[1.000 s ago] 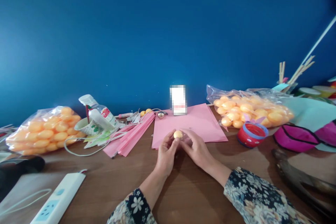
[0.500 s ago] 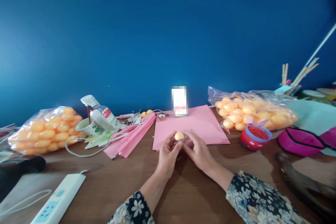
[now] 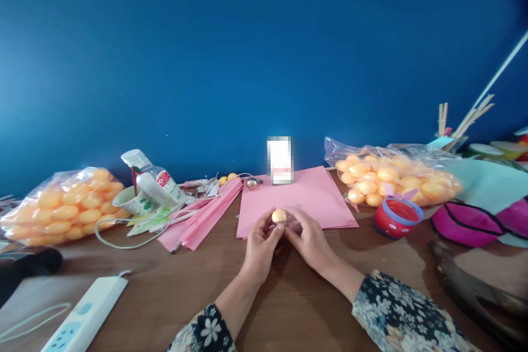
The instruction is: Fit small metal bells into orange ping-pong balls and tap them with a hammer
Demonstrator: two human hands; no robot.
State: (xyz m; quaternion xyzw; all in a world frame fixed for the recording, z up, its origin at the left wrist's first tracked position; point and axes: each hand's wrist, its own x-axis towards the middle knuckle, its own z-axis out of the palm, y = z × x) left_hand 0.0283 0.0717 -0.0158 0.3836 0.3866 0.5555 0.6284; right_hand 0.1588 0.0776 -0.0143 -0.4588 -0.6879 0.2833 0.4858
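Between my fingertips, near the front edge of the pink paper sheets (image 3: 307, 196), is a small pale yellow ball (image 3: 279, 216). My left hand (image 3: 261, 248) pinches it from the left, its thumb just under the ball. From the right, my right hand (image 3: 309, 239) closes in with bent fingers that meet the ball and the left fingertips. Part of the ball's underside is hidden by my thumbs and fingers. Both hands hover just above the brown table.
Clear bags of orange balls lie left (image 3: 68, 206) and right (image 3: 383, 176). A red basket (image 3: 396, 218) and magenta fabric pieces (image 3: 466, 224) stand right. Folded pink strips (image 3: 202, 213), a tilted bottle (image 3: 163, 181) and a power strip (image 3: 86, 316) are left. A pixelated white object (image 3: 280, 159) stands behind.
The view has shifted a little, so the things on the table appear slightly further left. Both hands keep the ball in almost the same grip.
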